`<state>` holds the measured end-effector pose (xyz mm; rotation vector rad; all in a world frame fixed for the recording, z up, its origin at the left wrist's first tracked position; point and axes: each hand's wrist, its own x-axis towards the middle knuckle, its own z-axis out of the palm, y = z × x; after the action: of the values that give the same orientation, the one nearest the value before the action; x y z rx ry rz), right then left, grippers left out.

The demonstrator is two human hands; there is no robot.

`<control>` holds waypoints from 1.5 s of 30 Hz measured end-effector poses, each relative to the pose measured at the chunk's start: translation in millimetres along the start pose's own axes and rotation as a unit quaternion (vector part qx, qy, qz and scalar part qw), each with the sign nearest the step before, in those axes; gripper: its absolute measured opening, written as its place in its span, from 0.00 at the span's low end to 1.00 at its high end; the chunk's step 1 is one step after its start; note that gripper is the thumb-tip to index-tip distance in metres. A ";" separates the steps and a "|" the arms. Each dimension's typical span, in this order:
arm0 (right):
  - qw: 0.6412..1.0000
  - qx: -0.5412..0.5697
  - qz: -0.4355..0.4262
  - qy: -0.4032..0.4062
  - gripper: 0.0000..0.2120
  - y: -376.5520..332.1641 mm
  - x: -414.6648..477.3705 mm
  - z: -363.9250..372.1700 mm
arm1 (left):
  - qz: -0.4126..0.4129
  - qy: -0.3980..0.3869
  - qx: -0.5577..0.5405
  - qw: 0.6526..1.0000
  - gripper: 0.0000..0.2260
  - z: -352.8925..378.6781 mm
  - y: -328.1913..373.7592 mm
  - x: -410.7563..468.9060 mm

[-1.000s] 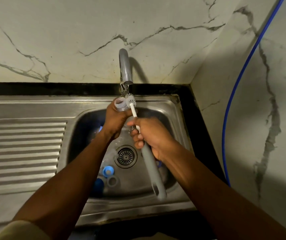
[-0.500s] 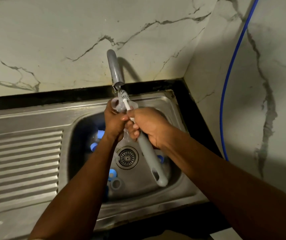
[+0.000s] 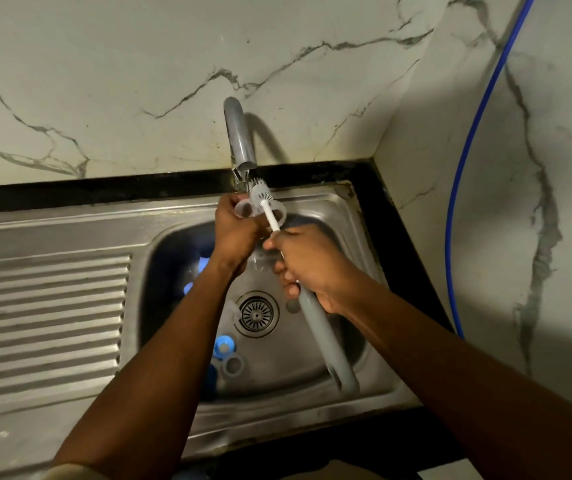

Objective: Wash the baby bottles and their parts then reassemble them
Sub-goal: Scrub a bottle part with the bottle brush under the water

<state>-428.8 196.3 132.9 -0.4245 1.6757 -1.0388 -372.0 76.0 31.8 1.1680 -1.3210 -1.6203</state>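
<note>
The left hand had its grip closed round a clear plastic part, fingers curled over it, so that only a ring-like rim showed above the knuckles. What kind of bottle part it was could not be told. The right hand gripped the bottle brush in a full fist high on the grey handle, just below the white stem.

The brush's long axis ran from the handle end, low over the front right of the sink, up and away to the bristle head. That head stood just right of the clear part, touching or nearly touching it, right under the mouth of the tap. The part therefore lay up and left of the right grip, and the left hand was the nearer one. In my judgement, scrubbing it called for a short push along the stem. Whether water was running could not be told.

Down in the basin, near the drain, lay a blue cap and, just beside it, a grey ring, probably not yet washed. Other bluish pieces behind the left arm were blurred. A ridged draining board lay to the left, and a blue hose ran down the right wall.
</note>
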 end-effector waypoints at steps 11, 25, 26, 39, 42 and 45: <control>0.996 -0.077 -0.033 0.041 0.12 2.0 2.7 0.8 | 0.015 -0.047 0.007 0.999 0.24 -0.1 -2.6 5.9; 0.999 -0.030 -0.017 0.035 0.11 -8.3 14.9 3.6 | 0.021 -0.035 -0.063 0.997 0.26 -4.9 -0.9 12.1; 0.998 -0.041 -0.021 0.034 0.11 -5.7 12.1 5.0 | 0.018 -0.042 -0.058 0.997 0.26 -5.3 -1.1 12.2; 0.997 -0.063 -0.003 0.038 0.11 -7.5 11.2 6.5 | 0.048 0.014 0.050 0.997 0.21 -2.0 -3.8 10.7; 0.998 -0.052 -0.010 0.046 0.11 -12.6 22.1 5.0 | 0.075 0.002 0.031 0.997 0.17 0.7 -6.3 8.5; 0.998 -0.062 0.012 -0.008 0.10 -1.5 -0.2 3.5 | 0.057 0.037 -0.008 0.998 0.22 -6.5 -7.4 14.0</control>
<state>-425.9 194.2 134.1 -0.4904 1.7332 -0.9136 -370.3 62.4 21.4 1.1127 -1.2996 -1.4900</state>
